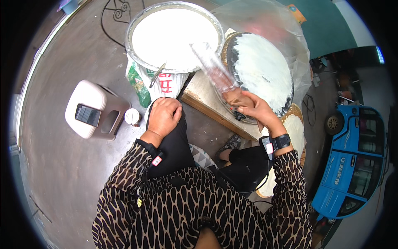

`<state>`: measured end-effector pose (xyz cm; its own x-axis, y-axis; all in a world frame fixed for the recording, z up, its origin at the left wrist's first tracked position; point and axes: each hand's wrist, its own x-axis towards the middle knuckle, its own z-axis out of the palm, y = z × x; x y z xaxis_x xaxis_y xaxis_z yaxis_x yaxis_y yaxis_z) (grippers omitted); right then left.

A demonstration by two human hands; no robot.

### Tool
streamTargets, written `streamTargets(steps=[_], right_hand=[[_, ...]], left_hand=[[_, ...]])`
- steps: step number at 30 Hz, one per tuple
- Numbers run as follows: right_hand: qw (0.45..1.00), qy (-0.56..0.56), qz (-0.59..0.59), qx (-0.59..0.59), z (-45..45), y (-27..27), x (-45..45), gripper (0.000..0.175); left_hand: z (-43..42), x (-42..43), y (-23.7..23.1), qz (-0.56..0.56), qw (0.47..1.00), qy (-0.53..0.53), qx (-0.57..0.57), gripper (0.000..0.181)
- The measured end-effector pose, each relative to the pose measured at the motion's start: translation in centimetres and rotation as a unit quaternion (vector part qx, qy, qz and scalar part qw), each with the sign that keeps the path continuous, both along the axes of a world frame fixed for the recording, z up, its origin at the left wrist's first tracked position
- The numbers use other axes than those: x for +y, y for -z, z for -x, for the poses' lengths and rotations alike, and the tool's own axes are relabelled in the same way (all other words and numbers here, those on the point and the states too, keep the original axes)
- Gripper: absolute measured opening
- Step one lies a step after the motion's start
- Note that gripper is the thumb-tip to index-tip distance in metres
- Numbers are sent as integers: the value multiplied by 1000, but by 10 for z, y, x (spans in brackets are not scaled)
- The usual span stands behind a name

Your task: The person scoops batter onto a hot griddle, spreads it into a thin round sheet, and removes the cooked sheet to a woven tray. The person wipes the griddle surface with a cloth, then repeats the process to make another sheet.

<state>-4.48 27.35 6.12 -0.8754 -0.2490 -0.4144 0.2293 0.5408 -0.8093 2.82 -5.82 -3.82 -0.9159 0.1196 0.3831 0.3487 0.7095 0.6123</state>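
My right hand [259, 110] grips a flat wooden spreader [225, 82], whose motion-blurred blade is coated with white batter. The blade hangs between a wide metal basin [128, 37] of white batter [174, 34] and a round dark griddle [231, 67]. A white layer of batter [261, 68] covers most of the griddle, with dark patches showing at its edge. Below my right hand, a black control knob [238, 115] sits at the griddle's near side. My left hand [164, 115] rests on my knee, holding nothing. A metal utensil handle [158, 74] leans over the basin's near rim.
Pale flat rounds [293, 132] lie on woven trays at my right. The griddle stands on a wooden-edged board [214, 115]. Clear plastic sheeting [298, 49] hangs behind it. A beige bin-like container [84, 109] and a small white tub [132, 116] stand left. A blue vehicle [351, 162] is far right.
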Motion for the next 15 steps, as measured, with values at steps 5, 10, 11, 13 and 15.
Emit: streamTargets(steps=[5,10,11,13,15], right_hand=[[994,58,-43,81,20,50,8,40],[983,90,-147,61,11,63,7,35],[981,99,-165,30,6,59,7,35],[988,140,-1,-71,-7,49,6,36],[971,171,115,-122,-20,40,5,38]], left_hand=[[7,-50,13,-319,909,-227,-144,23],[31,-91,6,-454,822,-224,-262,40],[33,-91,2,-461,812,-221,-282,42],[44,-86,-5,-476,798,-194,-315,46],[49,-80,-8,-461,799,-183,-340,50]])
